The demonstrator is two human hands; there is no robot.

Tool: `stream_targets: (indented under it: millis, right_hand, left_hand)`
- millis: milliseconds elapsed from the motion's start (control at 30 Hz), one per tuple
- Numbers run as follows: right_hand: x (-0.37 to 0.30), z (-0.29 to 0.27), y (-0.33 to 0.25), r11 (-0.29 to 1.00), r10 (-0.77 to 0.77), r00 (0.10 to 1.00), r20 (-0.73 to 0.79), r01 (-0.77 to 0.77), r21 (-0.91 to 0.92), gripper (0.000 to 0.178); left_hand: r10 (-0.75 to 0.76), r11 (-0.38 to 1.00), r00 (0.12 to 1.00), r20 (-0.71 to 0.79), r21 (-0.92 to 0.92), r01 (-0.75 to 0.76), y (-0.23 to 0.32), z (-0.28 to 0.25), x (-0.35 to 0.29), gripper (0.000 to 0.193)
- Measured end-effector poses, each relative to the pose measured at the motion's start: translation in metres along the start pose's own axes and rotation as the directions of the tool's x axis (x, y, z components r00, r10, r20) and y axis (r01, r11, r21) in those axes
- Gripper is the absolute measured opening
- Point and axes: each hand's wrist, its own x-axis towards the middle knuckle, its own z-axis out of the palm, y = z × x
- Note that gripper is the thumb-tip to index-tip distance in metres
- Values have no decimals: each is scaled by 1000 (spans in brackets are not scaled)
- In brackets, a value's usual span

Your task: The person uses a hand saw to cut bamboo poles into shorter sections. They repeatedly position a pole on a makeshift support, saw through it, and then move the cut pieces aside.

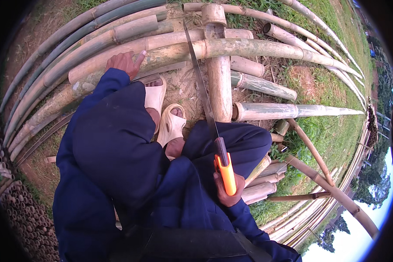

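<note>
My right hand (228, 190) is closed round the orange handle of a hand saw (226, 172), at my right knee. Its long dark blade points away from me and crosses over a long bamboo pole (253, 47). Whether the teeth touch the pole I cannot tell. Farther left, my left hand (124, 63) lies on the bamboo with its fingers spread and thumb out. The long pole runs from the lower left to the far right and rests across a thick bamboo piece (218, 87) that points away from me.
Several bamboo poles (113, 37) lie side by side at the left. Shorter cut lengths (266, 85) are on the ground at the right, beside a slanting pole frame (332, 190). Bamboo pieces (24, 214) are stacked at the lower left. My sandalled feet (172, 124) stand near the long pole.
</note>
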Motion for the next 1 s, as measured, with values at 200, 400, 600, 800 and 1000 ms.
stream_targets:
  millis: [200, 400, 600, 800, 1000]
  right_hand:
    - [180, 81, 9, 968, -112, 988, -105, 132, 212, 19]
    - [63, 39, 10, 985, 40, 999, -27, -35, 170, 15]
    - [19, 11, -4, 1000, -17, 1000, -23, 17, -4, 19]
    - [160, 69, 2, 980, -56, 992, -110, 76, 186, 20]
    - [74, 38, 4, 991, 23, 998, -50, -16, 135, 21]
  left_hand:
    - [42, 999, 995, -90, -5, -43, -9, 10, 15, 82]
    - [16, 1000, 1000, -14, -3, -16, -4, -1, 7, 83]
    - [-7, 1000, 1000, -12, -18, 7, 2, -8, 5, 81]
    - [-16, 999, 997, -82, -46, 12, -5, -4, 23, 81]
    - [-7, 1000, 999, -46, -13, 6, -7, 6, -1, 79]
